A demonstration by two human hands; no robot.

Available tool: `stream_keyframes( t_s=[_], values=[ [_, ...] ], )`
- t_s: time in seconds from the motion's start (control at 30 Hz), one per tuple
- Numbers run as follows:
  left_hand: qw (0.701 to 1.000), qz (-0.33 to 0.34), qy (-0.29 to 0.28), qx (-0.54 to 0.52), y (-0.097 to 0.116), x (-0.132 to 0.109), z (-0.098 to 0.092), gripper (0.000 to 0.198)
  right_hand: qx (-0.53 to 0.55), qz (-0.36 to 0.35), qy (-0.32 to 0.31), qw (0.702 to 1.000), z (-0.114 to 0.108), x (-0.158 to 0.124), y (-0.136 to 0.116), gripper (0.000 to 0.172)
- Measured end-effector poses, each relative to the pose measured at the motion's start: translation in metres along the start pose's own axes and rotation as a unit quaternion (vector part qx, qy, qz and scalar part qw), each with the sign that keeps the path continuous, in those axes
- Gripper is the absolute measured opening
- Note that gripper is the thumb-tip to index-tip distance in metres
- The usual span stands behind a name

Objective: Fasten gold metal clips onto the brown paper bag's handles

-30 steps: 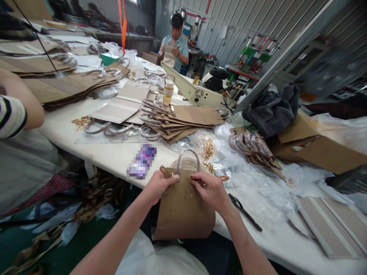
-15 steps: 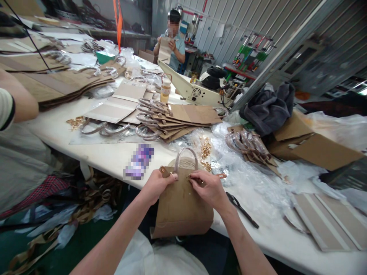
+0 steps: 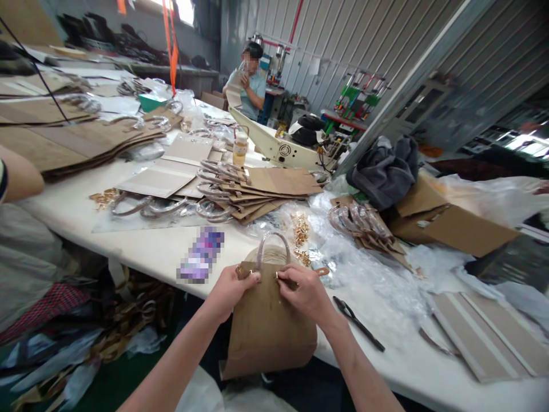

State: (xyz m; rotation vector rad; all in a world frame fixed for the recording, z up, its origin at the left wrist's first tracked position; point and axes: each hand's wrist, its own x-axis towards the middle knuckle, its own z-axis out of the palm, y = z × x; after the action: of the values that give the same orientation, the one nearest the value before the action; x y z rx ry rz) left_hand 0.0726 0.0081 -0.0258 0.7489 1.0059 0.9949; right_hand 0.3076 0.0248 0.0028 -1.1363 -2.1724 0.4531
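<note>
Currently your left hand (image 3: 229, 289) and right hand (image 3: 302, 292) both pinch the top edge of one brown bag (image 3: 268, 329), which hangs over the table edge (image 3: 163, 266). One handle (image 3: 272, 247) loops just above your fingers. Scissors (image 3: 358, 323) lie right of the grip; loose gold fittings (image 3: 300, 232) beyond it.
</note>
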Motion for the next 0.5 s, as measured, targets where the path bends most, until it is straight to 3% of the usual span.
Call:
stream_keyframes(
  t_s=[0.5],
  values=[
    [0.999, 0.013, -0.005, 0.031, 0.001, 0.001, -0.002, 0.041, -0.065, -0.022, -0.01, 0.998, 0.017, -0.006, 0.005, 0.022]
  ],
)
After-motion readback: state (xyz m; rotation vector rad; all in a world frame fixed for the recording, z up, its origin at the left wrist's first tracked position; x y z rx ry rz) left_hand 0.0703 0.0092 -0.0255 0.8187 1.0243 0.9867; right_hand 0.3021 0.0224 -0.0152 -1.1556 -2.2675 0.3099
